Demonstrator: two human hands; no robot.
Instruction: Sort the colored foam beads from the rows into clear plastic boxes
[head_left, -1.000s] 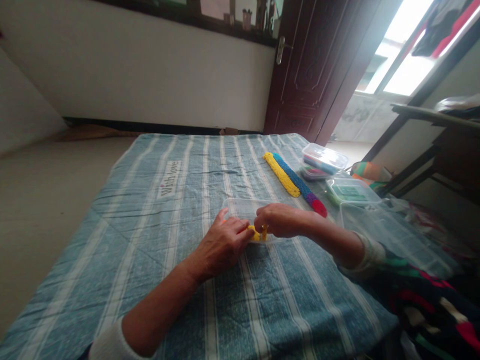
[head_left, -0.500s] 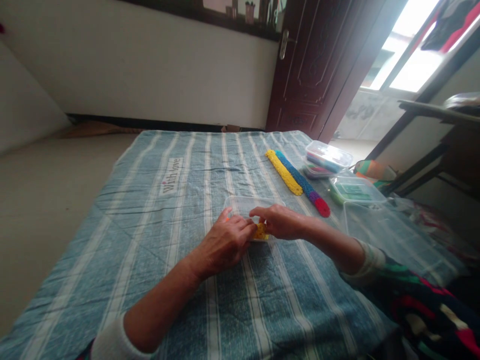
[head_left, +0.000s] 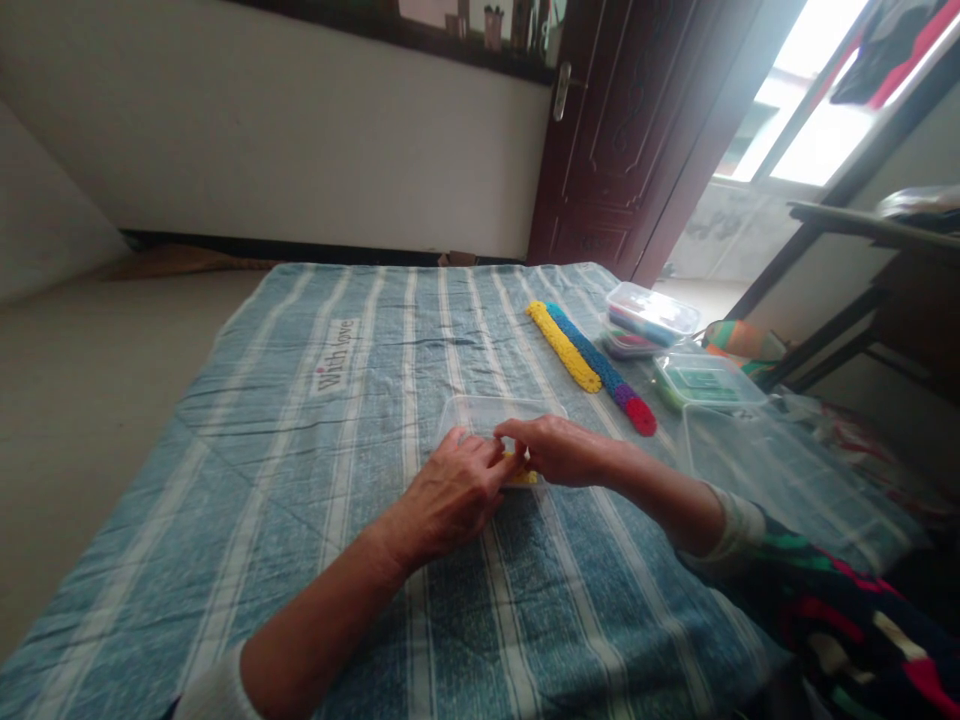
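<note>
Head view: both hands work low at the centre of the frame, over a shallow clear tray (head_left: 480, 415) lying on a striped blue blanket (head_left: 225, 540). A small bumpy yellow piece (head_left: 523, 477) sits at the tray's near edge, inside it as far as the view shows, and is mostly hidden by the hands. The left hand (head_left: 450, 498) comes in from the lower left, its fingers curled narrowly down toward the piece. The right hand (head_left: 559, 450) reaches in from the right, with its fingers (head_left: 510, 430) narrowed and bent over the same spot. The two hands touch or nearly touch there; whether either one grips the piece, I cannot tell.

Above the tray, a yellow strip (head_left: 561, 345) lies beside a blue strip (head_left: 596, 360) that ends in purple and red. To the upper right sit a lidded box (head_left: 651, 313), a smaller box (head_left: 626, 343) partly under it, and a green-filled box (head_left: 709, 381). A large clear lid (head_left: 787, 490) lies at the right, just beyond the right forearm. A dark striped sleeve (head_left: 825, 590) fills the lower right corner.
</note>
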